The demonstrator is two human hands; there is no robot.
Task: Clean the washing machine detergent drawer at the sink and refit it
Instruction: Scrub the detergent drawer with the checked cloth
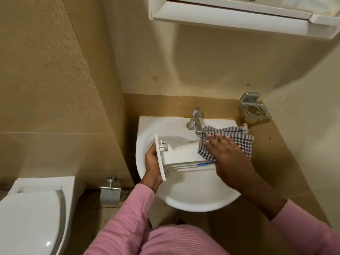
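From the left: one toilet (31, 208), then one sink (193, 197). Over its basin sits one detergent drawer (184, 159), turned on its side; I cannot tell what its compartments hold. My left hand (152, 166) grips the drawer's front panel, fingers (150, 152) curled round its edge. One tap (196, 120) stands behind. My right hand (228, 153), laid flat and uncurled, presses one checked cloth (237, 137) onto the drawer's far end.

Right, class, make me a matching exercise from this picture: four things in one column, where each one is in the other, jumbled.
1 drawer
2 cloth
3 tap
4 toilet

A at the back rim of the sink
B under the right hand
C lower left, lid down
D gripped by the left hand

Pairs: 1-D, 2-B, 3-A, 4-C
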